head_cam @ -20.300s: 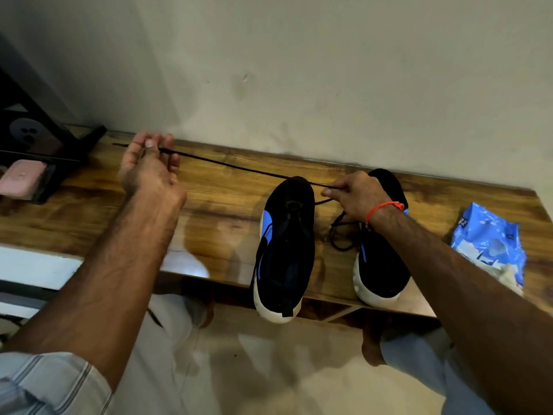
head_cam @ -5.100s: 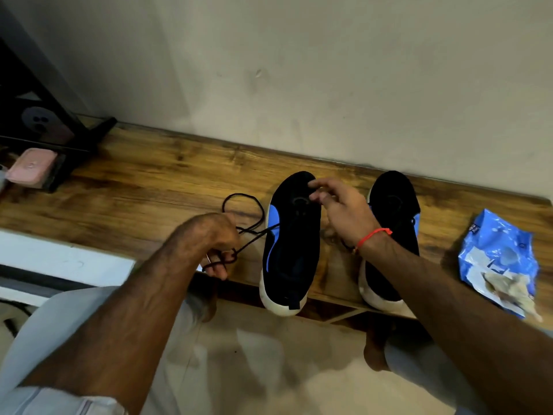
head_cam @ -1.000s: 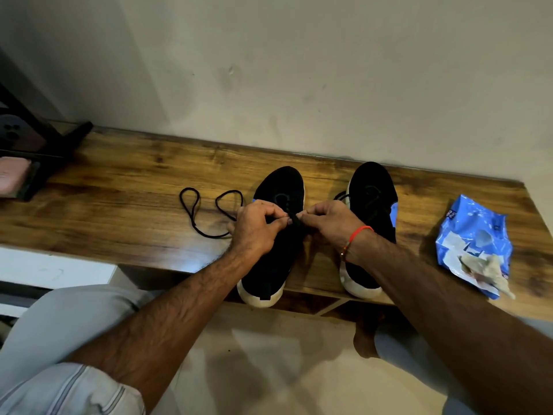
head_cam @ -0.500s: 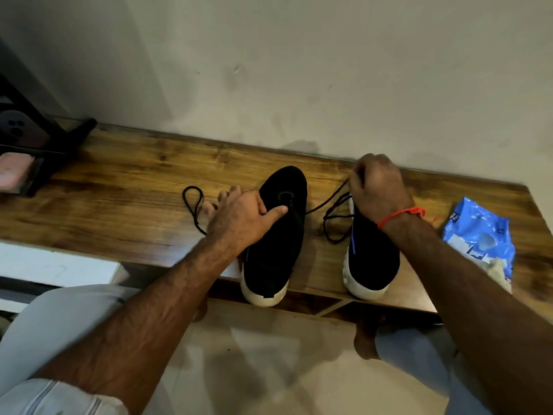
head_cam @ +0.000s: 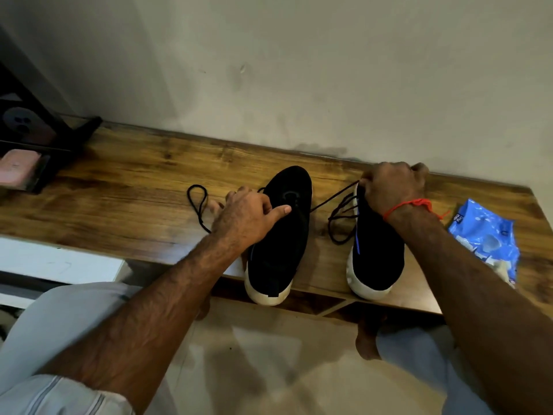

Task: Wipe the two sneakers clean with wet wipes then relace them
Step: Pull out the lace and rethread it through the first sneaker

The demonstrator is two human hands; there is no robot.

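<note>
Two black sneakers with white soles stand side by side on the wooden bench [head_cam: 125,205], heels over its front edge. My left hand [head_cam: 244,217] rests on the left sneaker [head_cam: 279,235], thumb pressed on its top and fingers down its left side. My right hand [head_cam: 390,187], with a red thread at the wrist, pinches a black lace [head_cam: 332,199] and holds it taut over the toe of the right sneaker [head_cam: 377,256]. The lace runs from the left sneaker's top to that hand, with slack looped between the shoes. Its other end [head_cam: 197,202] lies looped on the bench to the left.
A blue wet-wipe pack [head_cam: 487,238] with a crumpled wipe lies at the bench's right end. A black rack [head_cam: 39,145] with a pink item stands at the far left. The wall runs close behind the bench. My knees and the tiled floor are below.
Both hands were pinching the lace together over the left sneaker a second ago. My right hand has since pulled the lace up and to the right, and my left hand settled on the left sneaker.
</note>
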